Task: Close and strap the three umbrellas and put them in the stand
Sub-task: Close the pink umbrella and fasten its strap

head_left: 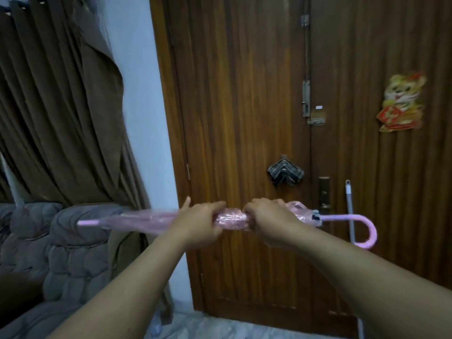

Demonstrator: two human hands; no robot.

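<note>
- The left hand [198,222] is gripping the folded canopy of the pink umbrella [137,220], its fingers curled over the top and 1 finger sticking up.
- The right hand [266,220] is gripping the canopy just beside the left, fingers wrapped around the bunched plastic.
- The umbrella is lying level in the air between the 2 hands, its tip pointing left and its curved handle [364,231] hanging out to the right.
- Behind it a wooden door [244,94] is standing shut, carrying a bolt [306,99] and a colourful sticker [401,101].
- A brown curtain [61,106] is hanging far left, above a grey sofa [68,253].
</note>
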